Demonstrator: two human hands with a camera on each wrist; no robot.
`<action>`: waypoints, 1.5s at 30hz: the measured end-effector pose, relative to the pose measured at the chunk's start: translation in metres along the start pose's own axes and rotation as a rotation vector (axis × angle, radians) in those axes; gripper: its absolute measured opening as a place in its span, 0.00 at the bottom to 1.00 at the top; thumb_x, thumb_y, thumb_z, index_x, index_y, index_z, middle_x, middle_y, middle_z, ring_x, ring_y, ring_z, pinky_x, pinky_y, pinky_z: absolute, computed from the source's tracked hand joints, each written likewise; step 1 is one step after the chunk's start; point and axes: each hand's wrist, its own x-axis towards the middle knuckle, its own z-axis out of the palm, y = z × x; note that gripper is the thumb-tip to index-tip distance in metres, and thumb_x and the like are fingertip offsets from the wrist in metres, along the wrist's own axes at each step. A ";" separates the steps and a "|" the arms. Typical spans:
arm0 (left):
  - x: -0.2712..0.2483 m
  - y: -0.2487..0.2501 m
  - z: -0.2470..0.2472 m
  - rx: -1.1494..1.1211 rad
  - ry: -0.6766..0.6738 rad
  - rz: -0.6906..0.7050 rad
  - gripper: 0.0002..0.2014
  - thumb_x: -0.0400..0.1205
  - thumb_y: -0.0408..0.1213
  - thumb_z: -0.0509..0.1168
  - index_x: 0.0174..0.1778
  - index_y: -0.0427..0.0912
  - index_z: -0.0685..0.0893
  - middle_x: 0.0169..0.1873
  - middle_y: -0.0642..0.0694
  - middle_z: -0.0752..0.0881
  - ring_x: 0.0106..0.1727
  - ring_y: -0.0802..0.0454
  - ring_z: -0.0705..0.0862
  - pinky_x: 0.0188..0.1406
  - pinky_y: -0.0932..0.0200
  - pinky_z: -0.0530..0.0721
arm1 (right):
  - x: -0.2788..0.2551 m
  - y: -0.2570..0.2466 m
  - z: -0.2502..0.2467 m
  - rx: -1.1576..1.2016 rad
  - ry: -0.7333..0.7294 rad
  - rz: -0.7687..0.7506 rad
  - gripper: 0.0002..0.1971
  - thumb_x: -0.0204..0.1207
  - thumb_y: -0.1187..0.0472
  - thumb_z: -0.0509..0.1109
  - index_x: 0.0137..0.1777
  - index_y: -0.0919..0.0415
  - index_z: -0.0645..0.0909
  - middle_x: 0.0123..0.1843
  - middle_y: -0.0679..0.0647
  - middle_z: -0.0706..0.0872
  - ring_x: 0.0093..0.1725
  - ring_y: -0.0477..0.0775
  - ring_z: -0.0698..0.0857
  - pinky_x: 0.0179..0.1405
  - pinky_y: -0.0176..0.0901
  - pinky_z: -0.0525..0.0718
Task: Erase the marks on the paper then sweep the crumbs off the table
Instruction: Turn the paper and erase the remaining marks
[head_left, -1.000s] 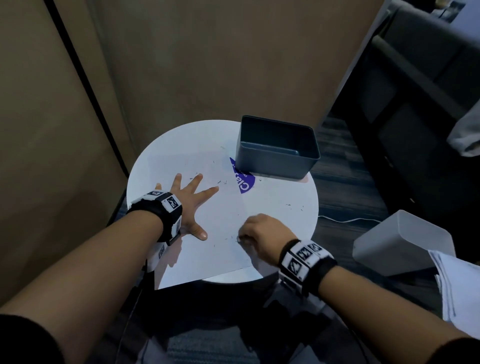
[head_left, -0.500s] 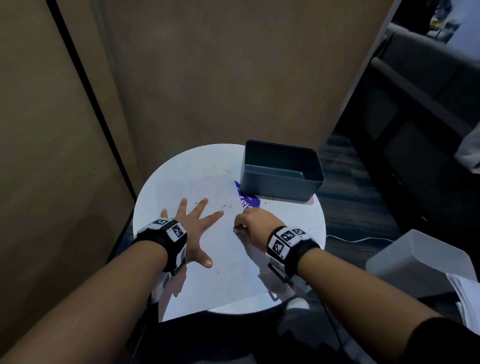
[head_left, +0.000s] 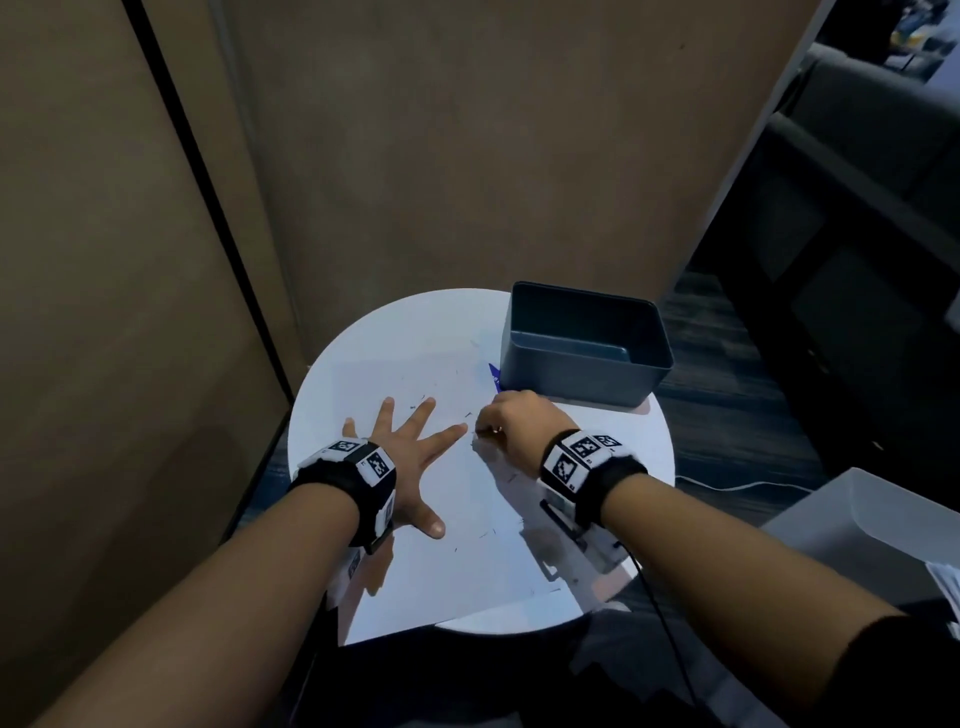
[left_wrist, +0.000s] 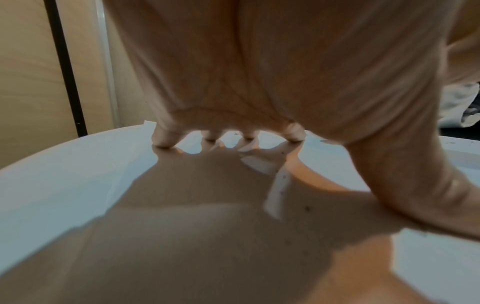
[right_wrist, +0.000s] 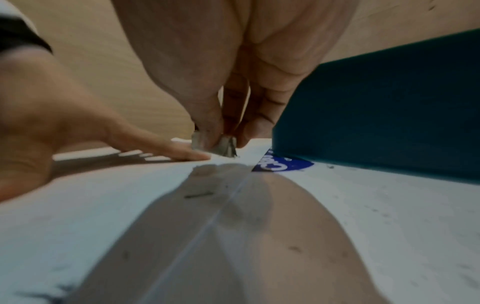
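A white sheet of paper (head_left: 457, 545) lies on the round white table (head_left: 644, 447), dotted with dark crumbs (head_left: 485, 534) and short marks. My left hand (head_left: 410, 457) lies flat with fingers spread, pressing the sheet down; in the left wrist view its fingertips (left_wrist: 163, 142) touch the paper (left_wrist: 64, 185). My right hand (head_left: 511, 423) is curled beside the left index fingertip. In the right wrist view it pinches a small grey eraser (right_wrist: 224, 147) whose tip touches the paper (right_wrist: 103, 205) near the sheet's right edge.
A dark blue-grey bin (head_left: 584, 348) stands at the table's back right, close behind my right hand. A blue sticker (right_wrist: 283, 165) peeks out beside it. A brown wall panel rises behind the table. A pale plastic box (head_left: 878, 525) sits low on the right.
My right hand has moved with the eraser from the sheet's near right edge up toward the bin, now beside my left index finger. The left hand stayed pressed flat.
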 end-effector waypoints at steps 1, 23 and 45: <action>-0.001 -0.001 0.000 0.000 0.000 -0.003 0.64 0.60 0.74 0.74 0.76 0.79 0.29 0.83 0.57 0.25 0.84 0.32 0.29 0.74 0.16 0.40 | 0.002 -0.003 0.004 -0.008 -0.036 0.000 0.09 0.79 0.59 0.68 0.55 0.56 0.88 0.54 0.54 0.86 0.55 0.59 0.83 0.49 0.48 0.82; 0.003 -0.005 0.000 -0.007 -0.021 -0.017 0.65 0.56 0.77 0.73 0.76 0.79 0.29 0.82 0.57 0.24 0.83 0.32 0.28 0.73 0.15 0.41 | -0.087 -0.014 0.050 0.032 -0.026 -0.173 0.08 0.76 0.57 0.65 0.46 0.52 0.86 0.46 0.49 0.86 0.42 0.58 0.82 0.37 0.51 0.85; 0.004 -0.005 -0.001 -0.009 -0.018 -0.001 0.66 0.55 0.78 0.74 0.77 0.79 0.30 0.83 0.57 0.25 0.84 0.32 0.30 0.73 0.15 0.43 | -0.072 -0.012 0.019 0.032 -0.028 -0.086 0.09 0.77 0.57 0.66 0.51 0.56 0.88 0.49 0.55 0.86 0.50 0.62 0.84 0.47 0.53 0.84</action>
